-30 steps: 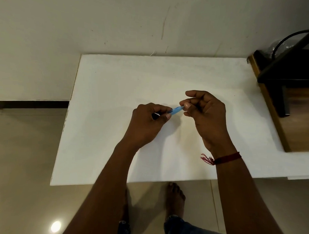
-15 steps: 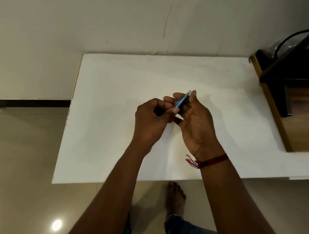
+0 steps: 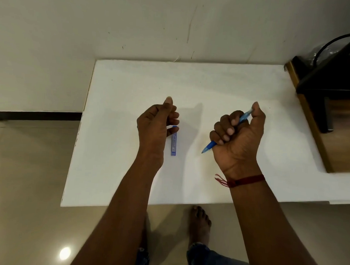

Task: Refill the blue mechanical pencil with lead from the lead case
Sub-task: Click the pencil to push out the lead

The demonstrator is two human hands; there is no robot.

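Blue pencil (image 3: 225, 133), one, sits in the fisted right hand (image 3: 238, 137), tip down-left. Left hand (image 3: 155, 124) is loosely curled, empty, above the one lead case (image 3: 174, 142) lying on the desk (image 3: 211, 84).

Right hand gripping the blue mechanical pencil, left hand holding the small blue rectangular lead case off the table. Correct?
Not quite. In the head view the small blue rectangular lead case lies flat on the white table, just beside the left hand, whose curled fingers are not gripping it. The rest holds: the right hand grips the blue mechanical pencil.
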